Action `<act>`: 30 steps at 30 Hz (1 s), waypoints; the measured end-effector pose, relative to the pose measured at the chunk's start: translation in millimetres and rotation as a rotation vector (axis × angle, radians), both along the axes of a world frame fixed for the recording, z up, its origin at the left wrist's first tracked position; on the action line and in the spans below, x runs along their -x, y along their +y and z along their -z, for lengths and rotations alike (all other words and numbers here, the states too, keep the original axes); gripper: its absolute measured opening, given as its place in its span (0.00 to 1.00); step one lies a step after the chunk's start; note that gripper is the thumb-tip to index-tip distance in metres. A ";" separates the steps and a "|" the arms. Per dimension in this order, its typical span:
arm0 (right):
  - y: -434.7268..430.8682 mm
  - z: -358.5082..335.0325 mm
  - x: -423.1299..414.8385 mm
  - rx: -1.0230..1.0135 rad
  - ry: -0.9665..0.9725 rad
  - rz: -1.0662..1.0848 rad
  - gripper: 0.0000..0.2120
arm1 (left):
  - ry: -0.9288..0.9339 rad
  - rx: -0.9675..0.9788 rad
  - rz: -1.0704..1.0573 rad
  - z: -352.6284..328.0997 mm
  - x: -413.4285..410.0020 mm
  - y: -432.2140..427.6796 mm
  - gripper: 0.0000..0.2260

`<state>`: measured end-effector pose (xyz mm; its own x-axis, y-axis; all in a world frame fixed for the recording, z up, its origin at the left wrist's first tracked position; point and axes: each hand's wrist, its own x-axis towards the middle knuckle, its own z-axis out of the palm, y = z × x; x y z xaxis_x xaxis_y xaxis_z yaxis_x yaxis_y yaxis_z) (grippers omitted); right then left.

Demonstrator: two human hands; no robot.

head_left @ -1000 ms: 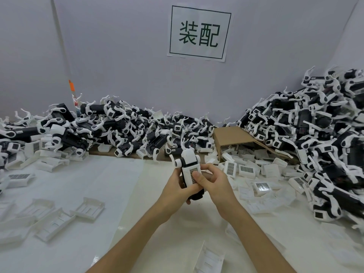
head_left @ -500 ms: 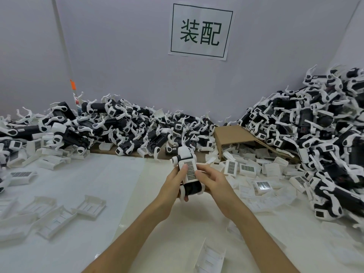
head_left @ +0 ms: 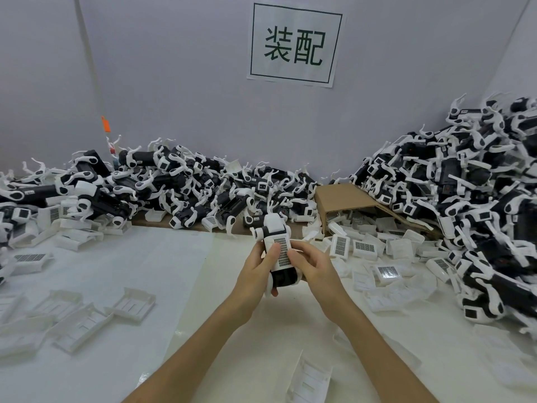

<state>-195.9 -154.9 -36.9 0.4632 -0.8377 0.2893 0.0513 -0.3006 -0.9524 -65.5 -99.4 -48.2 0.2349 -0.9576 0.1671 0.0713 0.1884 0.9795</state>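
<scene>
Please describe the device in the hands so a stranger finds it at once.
Find the white paper sign with dark characters on the wall. Straight below, the left hand and right hand grip a black-and-white plastic device. Its neighbours all lie in piles.

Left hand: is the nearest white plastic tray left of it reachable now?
Probably yes: only bare tabletop lies between the left hand and that white plastic tray. But the hand grips the black-and-white unit, so it must let go first.
</scene>
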 end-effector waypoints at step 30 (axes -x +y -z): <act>-3.0 -1.0 1.4 0.077 -0.058 0.185 0.04 | -0.200 0.133 -0.019 1.2 6.5 1.6 0.21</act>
